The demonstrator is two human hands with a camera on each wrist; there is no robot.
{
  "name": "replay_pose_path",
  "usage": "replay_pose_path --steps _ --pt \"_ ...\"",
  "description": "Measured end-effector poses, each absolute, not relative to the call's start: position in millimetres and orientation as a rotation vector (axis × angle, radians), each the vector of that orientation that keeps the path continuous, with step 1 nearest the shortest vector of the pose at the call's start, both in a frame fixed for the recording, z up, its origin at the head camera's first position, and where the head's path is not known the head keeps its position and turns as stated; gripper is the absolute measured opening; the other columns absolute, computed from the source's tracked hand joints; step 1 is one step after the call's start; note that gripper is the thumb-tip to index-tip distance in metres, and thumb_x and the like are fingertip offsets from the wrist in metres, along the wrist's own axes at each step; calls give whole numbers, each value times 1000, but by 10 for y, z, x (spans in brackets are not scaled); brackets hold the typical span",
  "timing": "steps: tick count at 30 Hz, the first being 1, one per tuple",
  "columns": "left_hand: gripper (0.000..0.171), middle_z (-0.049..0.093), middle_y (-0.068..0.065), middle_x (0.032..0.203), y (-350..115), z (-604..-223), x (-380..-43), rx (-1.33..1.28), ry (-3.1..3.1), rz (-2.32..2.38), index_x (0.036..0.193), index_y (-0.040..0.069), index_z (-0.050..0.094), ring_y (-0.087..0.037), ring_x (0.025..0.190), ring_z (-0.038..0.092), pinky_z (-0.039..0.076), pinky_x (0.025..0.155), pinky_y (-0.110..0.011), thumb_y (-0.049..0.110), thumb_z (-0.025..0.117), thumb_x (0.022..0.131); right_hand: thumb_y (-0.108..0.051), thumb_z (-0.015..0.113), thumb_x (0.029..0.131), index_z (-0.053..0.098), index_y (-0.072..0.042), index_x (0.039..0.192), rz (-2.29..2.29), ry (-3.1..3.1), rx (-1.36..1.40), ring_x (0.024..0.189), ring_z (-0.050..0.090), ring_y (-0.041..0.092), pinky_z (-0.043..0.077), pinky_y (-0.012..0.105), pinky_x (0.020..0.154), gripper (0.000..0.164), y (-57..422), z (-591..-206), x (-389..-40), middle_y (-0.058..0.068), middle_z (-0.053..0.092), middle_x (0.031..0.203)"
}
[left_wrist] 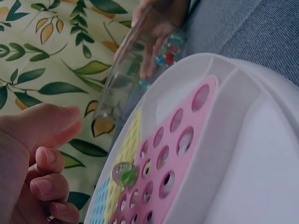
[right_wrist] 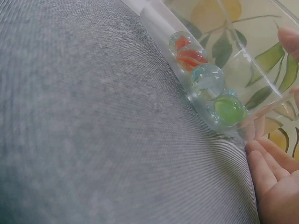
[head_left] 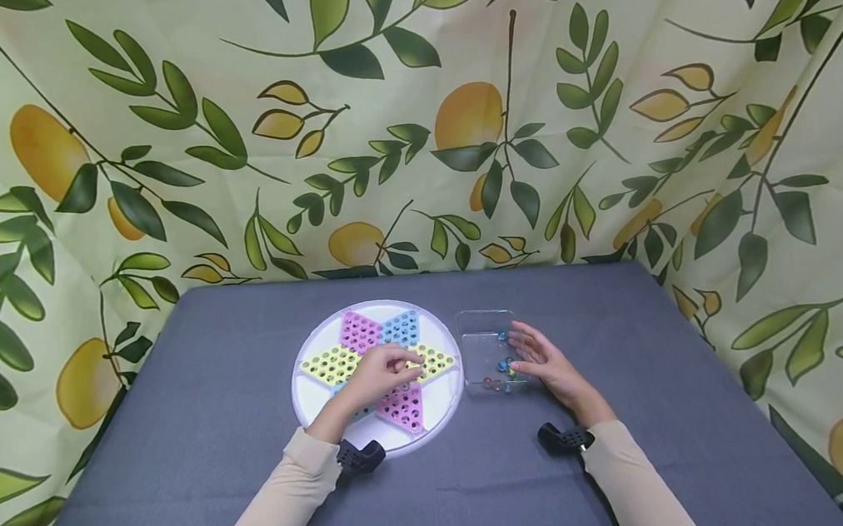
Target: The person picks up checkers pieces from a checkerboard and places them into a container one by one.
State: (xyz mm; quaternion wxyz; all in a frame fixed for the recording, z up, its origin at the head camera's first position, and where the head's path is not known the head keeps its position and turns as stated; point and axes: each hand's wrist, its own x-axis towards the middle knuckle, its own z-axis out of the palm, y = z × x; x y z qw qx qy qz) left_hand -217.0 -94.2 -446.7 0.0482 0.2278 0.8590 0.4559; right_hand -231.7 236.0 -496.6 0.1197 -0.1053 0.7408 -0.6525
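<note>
My left hand hovers over the Chinese checkers board, its thumb and index finger apart with nothing visible between them. In the left wrist view its other fingers curl loosely. Beside them, a clear and green marble sits on the board near the pink and yellow sections. My right hand touches the right side of a clear plastic tray, fingers fairly straight. Inside the tray are several marbles, among them a red one, a clear bluish one and a green one.
The round white board has a star of pink, yellow and blue holed sections, with the tray close at its right. Both lie on a grey cloth-covered table. Behind hangs a leaf-and-fruit patterned curtain. Black straps circle both wrists.
</note>
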Motion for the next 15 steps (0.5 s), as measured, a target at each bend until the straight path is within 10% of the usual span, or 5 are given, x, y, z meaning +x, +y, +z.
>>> replay_pose_path --steps 15 --pt "21 47 4 66 -1116 -4592 -2169 636 2648 1328 97 3 74 -3 62 39 35 58 -15 16 75 81 -4 63 89 17 -8 153 -1913 2160 -294 149 19 41 14 52 121 79 2355 -4955 -2304 25 20 158"
